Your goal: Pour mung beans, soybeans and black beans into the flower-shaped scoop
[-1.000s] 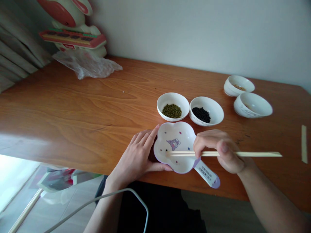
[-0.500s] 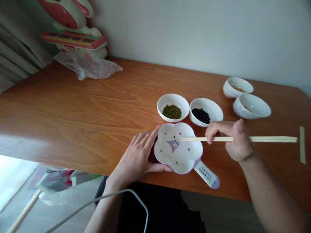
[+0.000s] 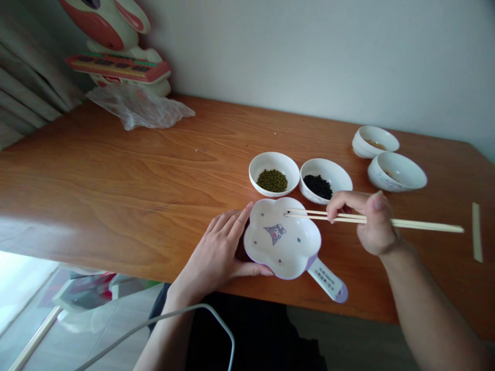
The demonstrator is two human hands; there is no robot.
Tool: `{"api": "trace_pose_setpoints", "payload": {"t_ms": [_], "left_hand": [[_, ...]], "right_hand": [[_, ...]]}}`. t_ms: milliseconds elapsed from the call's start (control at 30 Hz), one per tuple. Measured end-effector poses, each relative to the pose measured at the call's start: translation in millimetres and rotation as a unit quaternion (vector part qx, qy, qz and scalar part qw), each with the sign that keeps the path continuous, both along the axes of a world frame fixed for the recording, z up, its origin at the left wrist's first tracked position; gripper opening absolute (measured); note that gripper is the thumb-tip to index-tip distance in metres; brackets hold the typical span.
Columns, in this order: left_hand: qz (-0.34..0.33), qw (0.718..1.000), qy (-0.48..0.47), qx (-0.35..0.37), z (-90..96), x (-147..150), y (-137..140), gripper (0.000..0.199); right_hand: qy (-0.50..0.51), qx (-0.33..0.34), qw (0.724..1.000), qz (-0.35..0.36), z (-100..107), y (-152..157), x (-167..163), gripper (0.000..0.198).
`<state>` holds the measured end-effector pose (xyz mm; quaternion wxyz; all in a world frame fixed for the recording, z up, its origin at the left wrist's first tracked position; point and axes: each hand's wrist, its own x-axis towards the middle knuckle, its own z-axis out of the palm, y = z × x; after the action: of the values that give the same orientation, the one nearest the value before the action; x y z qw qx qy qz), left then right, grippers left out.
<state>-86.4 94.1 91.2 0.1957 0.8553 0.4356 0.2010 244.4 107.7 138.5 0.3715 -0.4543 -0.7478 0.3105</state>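
A white flower-shaped dish [image 3: 292, 252] with a lilac rim, printed cartoon and labelled handle [image 3: 328, 281] rests near the table's front edge. My left hand [image 3: 222, 247] grips its left side, thumb at the near rim and fingers along the far left. In my right hand [image 3: 367, 219] is a pair of pale chopsticks [image 3: 417, 224], tips slightly parted inside the dish's upper part. A tiny dark bean-like speck [image 3: 288, 212] shows at the tips; whether it is pinched I cannot tell. Just behind the dish stand a bowl of green beans [image 3: 272, 181] and a bowl of black beans [image 3: 317, 186].
Two more white bowls stand at the back right, one with yellowish contents [image 3: 375, 145], the other [image 3: 406, 175] partly hidden inside. A tape strip [image 3: 477, 232] lies far right. A plastic bag [image 3: 143, 111] and toy keyboard [image 3: 119, 67] are back left. A cable [image 3: 174, 312] crosses my left forearm.
The chopstick tips have moved up inside the dish and spread slightly apart. A dark speck left of them earlier is gone from that spot. My left hand stays on the dish.
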Motion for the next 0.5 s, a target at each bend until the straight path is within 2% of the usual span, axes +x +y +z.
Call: {"api": "trace_pose_setpoints", "payload": {"t_ms": [267, 500], "left_hand": [[-0.001, 1.000, -0.007, -0.007, 2.6, 0.3, 0.2, 0.124], [-0.002, 1.000, -0.007, -0.010, 0.5, -0.2, -0.6, 0.126]], "right_hand": [[-0.007, -0.007, 1.000, 0.008, 4.6, -2.4, 7.1, 0.076], [0.043, -0.088, 0.994, 0.046, 13.7, -6.9, 6.8, 0.081]]}}
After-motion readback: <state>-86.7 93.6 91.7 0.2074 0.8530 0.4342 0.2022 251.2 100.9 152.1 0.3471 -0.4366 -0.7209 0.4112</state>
